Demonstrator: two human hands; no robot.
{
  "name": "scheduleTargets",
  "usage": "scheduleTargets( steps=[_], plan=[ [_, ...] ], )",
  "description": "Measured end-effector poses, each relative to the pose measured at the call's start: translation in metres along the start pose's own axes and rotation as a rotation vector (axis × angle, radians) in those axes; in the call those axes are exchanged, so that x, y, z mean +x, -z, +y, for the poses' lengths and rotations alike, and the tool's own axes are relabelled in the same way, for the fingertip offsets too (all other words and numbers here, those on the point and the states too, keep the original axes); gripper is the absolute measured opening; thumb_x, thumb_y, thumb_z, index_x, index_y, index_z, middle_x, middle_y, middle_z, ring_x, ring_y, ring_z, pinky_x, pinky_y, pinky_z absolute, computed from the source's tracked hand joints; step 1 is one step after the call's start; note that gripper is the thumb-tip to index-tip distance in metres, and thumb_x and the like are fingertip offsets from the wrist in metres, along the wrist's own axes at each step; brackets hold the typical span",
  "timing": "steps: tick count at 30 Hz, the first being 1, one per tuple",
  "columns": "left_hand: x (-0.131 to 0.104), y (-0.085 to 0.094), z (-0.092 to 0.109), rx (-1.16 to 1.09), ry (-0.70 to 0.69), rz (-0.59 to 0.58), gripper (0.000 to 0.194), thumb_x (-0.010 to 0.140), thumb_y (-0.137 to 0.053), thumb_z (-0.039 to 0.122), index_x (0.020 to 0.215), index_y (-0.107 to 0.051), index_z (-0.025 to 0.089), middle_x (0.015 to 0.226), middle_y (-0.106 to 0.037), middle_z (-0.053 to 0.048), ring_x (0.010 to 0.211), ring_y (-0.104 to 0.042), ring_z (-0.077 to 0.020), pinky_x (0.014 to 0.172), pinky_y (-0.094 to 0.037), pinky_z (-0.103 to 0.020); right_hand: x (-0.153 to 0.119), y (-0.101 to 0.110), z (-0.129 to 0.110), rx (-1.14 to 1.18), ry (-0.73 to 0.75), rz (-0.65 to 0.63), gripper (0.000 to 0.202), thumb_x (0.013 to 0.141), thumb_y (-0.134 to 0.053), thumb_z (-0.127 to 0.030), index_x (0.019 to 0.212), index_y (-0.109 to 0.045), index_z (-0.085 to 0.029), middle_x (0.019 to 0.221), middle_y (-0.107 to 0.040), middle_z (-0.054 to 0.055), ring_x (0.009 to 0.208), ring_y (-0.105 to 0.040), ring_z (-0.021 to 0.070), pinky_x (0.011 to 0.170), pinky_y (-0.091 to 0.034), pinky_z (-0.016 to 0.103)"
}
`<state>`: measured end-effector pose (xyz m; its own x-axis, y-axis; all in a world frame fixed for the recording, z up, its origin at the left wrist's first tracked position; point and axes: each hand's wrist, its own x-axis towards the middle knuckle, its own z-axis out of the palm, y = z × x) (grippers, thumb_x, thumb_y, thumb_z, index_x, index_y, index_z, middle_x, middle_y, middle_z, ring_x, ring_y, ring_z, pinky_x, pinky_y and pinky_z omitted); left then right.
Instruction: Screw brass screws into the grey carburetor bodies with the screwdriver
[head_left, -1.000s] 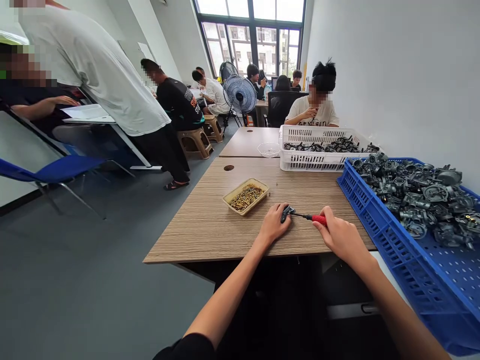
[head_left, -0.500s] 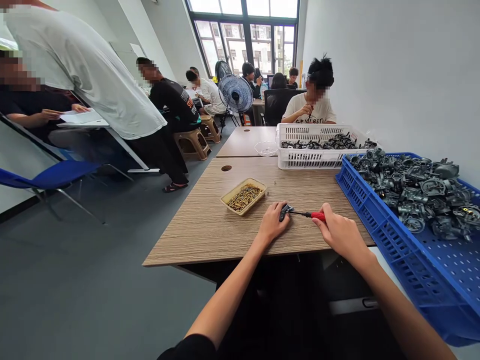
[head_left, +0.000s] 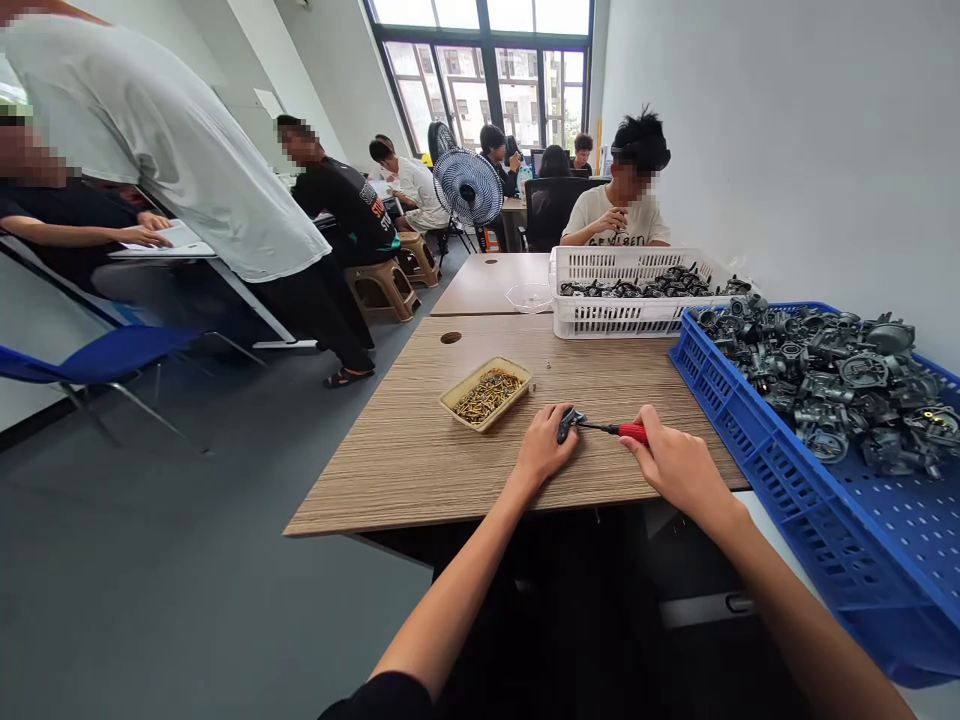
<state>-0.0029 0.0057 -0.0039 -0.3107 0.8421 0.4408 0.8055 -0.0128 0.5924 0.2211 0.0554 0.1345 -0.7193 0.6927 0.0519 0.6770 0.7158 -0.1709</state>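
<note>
My left hand point(head_left: 545, 444) is closed around a small dark metal part point(head_left: 568, 424), holding it down on the wood-grain table point(head_left: 390, 460). Part of the piece is hidden under my fingers. In my right hand point(head_left: 675, 455) is a screwdriver point(head_left: 631, 432) with a red handle and a dark shaft. The shaft lies almost level and points left, its tip meeting the dark part. Beyond my left hand sits a cream tray point(head_left: 480, 428) full of brass-coloured screws point(head_left: 489, 396).
A blue crate point(head_left: 757, 440) heaped with metal carburetor-like bodies point(head_left: 832, 370) stands at the right. Behind it, a white basket point(head_left: 630, 320) holds dark parts. A person point(head_left: 637, 190) sits across the table. A fan point(head_left: 466, 188) and other people are farther back.
My hands, the screwdriver and the dark part keep nearly the same positions. At far left, a seated person's hand has shifted over the papers. The view has moved very slightly.
</note>
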Motion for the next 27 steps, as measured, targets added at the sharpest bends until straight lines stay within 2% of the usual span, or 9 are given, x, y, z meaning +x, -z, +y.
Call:
scheduleTargets(
  steps=[6,12,19,27],
  plan=[
    [0.0001,-0.0001,-0.0004,0.001,-0.001,0.004,0.040,0.092,-0.056,0.021,0.132,-0.057,0.025,0.122,-0.066,-0.008,0.119,-0.062,-0.0259,0.108,-0.050,-0.042,-0.0010,0.0024,0.0017,0.036,0.020,-0.013,0.017,0.108,-0.039,-0.040,0.109,-0.042,-0.023,0.094,-0.075,0.006,0.085,-0.073,0.0249,0.060,-0.030,0.029],
    [-0.0003,-0.0004,-0.0012,-0.005,0.005,-0.005,0.040,0.093,-0.056,0.022,0.132,-0.056,0.024,0.124,-0.066,-0.007,0.121,-0.061,-0.0259,0.109,-0.049,-0.042,-0.0034,0.0051,0.0011,0.067,0.076,-0.039,0.009,0.106,-0.041,-0.031,0.110,-0.041,-0.023,0.099,-0.075,0.005,0.085,-0.073,0.0244,0.061,-0.030,0.029],
    [-0.0003,-0.0014,-0.0027,0.007,-0.005,-0.002,0.039,0.093,-0.056,0.022,0.132,-0.056,0.024,0.124,-0.066,-0.008,0.120,-0.061,-0.0259,0.108,-0.049,-0.042,-0.0011,0.0028,-0.0015,-0.065,-0.010,-0.016,0.018,0.108,-0.040,-0.040,0.109,-0.043,-0.022,0.089,-0.075,0.006,0.081,-0.074,0.0258,0.058,-0.027,0.030],
    [-0.0006,-0.0013,-0.0017,0.010,0.001,0.005,0.039,0.093,-0.057,0.022,0.132,-0.057,0.024,0.122,-0.066,-0.007,0.118,-0.062,-0.0253,0.106,-0.050,-0.041,-0.0014,0.0037,0.0002,-0.008,-0.008,-0.038,0.017,0.108,-0.040,-0.039,0.110,-0.043,-0.022,0.090,-0.074,0.006,0.082,-0.073,0.0265,0.059,-0.028,0.030]
  ],
)
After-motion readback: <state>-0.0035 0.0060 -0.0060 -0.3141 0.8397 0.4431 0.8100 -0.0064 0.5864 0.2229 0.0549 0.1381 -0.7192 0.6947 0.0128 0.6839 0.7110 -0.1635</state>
